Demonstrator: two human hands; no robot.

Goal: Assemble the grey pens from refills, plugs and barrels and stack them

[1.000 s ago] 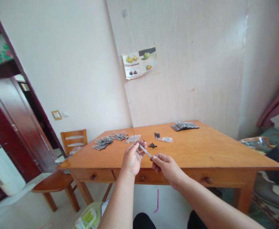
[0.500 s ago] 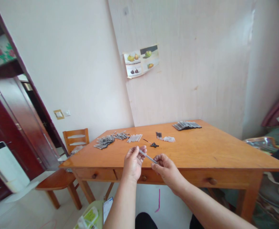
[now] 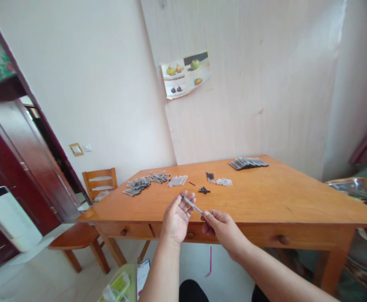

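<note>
A slim, see-through pen [image 3: 193,205] slants between my two hands above the table's front edge. Its upper left end, dark at the tip, rests at the fingertips of my left hand [image 3: 174,222], which has its palm turned up and its thumb and fingers about the pen. The lower right end is pinched between the thumb and bent fingers of my right hand [image 3: 223,228], which hide that tip. Just beyond my hands lie a small heap of black caps [image 3: 204,190] and a thin dark refill [image 3: 194,184].
On the wooden table [image 3: 265,201] lie piles of pens [image 3: 137,186] at left, clear tubes [image 3: 177,180], short dark parts [image 3: 210,177], small clear pieces [image 3: 224,182] and a row of pens [image 3: 248,163] at back right. A chair [image 3: 99,184] stands left.
My hands and the pen have come slightly lower and nearer to me. A dark tip now shows at the pen's left end, and my left fingers have loosened a little.
</note>
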